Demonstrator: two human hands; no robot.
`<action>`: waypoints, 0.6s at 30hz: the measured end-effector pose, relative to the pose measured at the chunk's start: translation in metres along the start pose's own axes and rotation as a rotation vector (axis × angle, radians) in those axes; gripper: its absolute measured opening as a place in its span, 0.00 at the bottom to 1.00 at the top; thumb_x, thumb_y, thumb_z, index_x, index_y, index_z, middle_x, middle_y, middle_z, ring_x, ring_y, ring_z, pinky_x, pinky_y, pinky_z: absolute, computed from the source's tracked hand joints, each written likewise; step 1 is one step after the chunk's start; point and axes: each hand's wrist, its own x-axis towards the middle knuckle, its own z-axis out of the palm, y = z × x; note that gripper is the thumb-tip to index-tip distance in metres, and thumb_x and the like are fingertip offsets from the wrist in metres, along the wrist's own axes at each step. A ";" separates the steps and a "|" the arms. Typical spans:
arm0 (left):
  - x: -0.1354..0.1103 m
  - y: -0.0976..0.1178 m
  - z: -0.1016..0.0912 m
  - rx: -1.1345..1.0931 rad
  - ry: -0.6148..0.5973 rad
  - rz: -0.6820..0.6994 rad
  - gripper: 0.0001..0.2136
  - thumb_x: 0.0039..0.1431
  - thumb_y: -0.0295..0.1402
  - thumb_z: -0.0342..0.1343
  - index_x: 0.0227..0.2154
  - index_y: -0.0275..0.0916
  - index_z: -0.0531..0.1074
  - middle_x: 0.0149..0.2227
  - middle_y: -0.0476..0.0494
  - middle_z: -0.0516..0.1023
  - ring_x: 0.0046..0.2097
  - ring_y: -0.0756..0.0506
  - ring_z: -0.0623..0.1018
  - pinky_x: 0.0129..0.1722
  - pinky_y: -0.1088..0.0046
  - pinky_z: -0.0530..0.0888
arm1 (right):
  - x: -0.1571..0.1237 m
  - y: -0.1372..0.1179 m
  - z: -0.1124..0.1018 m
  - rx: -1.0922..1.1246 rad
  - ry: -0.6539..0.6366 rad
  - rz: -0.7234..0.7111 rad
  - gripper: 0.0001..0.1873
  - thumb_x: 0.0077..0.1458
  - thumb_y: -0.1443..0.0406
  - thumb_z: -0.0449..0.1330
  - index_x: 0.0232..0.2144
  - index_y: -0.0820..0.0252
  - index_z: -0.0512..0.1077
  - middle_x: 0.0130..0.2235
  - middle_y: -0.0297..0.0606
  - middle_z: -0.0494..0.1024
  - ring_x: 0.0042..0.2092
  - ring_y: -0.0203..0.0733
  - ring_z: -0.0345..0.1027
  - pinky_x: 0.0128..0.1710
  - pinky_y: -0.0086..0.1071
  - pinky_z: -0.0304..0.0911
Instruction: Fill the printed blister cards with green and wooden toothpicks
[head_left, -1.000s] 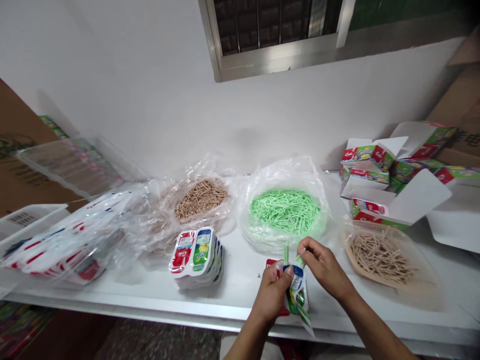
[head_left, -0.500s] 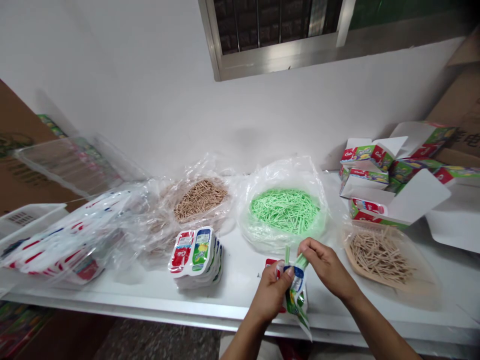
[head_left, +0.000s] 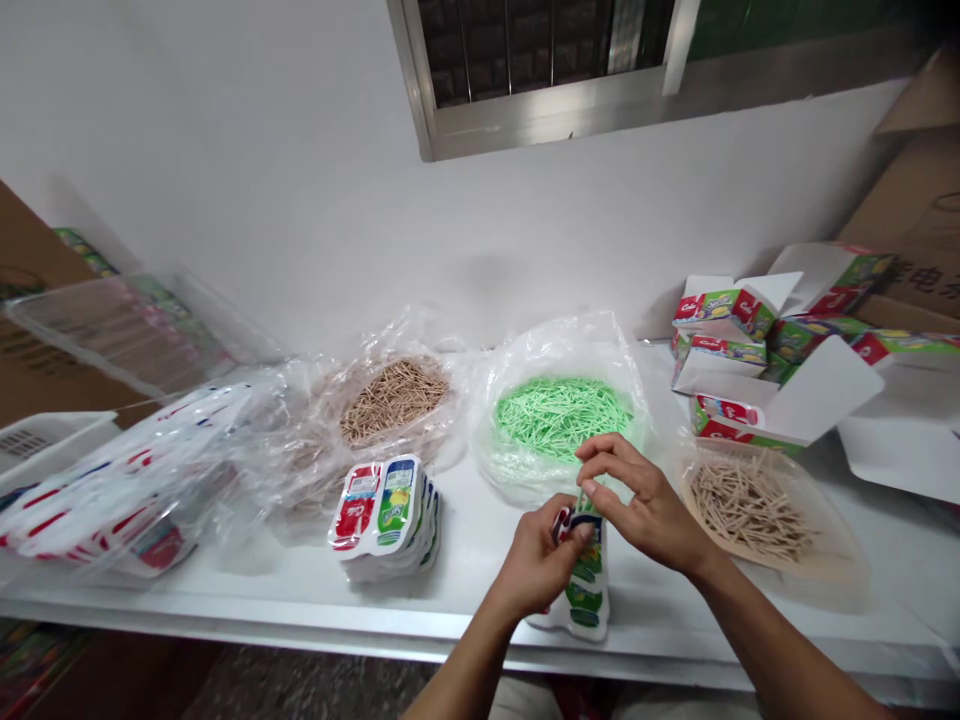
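Holding the printed packet [head_left: 586, 600] upright at the front edge of the bench [head_left: 465, 590], we pinched its top with the fingers of our left hand [head_left: 536, 560], while the right hand [head_left: 645, 510] pinched a few green sticks [head_left: 581, 497] at its mouth, the other fingers spread. We judged the step went best with the mouth pulled wide and the sticks bunched and square to it. Behind, a clear bag [head_left: 525, 345] held a heap [head_left: 559, 415] of the same sticks, a second bag [head_left: 420, 335] held brown sticks [head_left: 390, 400], and a shallow tray [head_left: 825, 572] at our right held more brown ones.
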 end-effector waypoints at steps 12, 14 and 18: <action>0.016 -0.018 -0.006 -0.222 0.123 -0.027 0.15 0.54 0.39 0.58 0.41 0.34 0.75 0.34 0.43 0.77 0.35 0.45 0.73 0.37 0.73 0.69 | 0.021 0.057 -0.022 0.090 -0.051 0.334 0.22 0.55 0.54 0.57 0.51 0.55 0.67 0.45 0.41 0.74 0.41 0.43 0.68 0.41 0.38 0.65; 0.020 -0.019 -0.007 -0.248 0.140 -0.011 0.14 0.54 0.38 0.58 0.40 0.34 0.75 0.35 0.42 0.77 0.37 0.45 0.74 0.38 0.73 0.69 | 0.003 0.058 -0.013 0.164 -0.191 0.322 0.17 0.57 0.55 0.56 0.44 0.56 0.72 0.40 0.39 0.77 0.40 0.43 0.69 0.41 0.36 0.65; 0.026 -0.018 -0.007 -0.281 0.126 -0.027 0.23 0.48 0.34 0.64 0.49 0.36 0.70 0.40 0.42 0.77 0.40 0.44 0.75 0.42 0.70 0.70 | -0.021 0.053 0.001 0.157 -0.029 0.309 0.12 0.58 0.58 0.55 0.33 0.58 0.75 0.32 0.36 0.75 0.34 0.39 0.68 0.35 0.31 0.64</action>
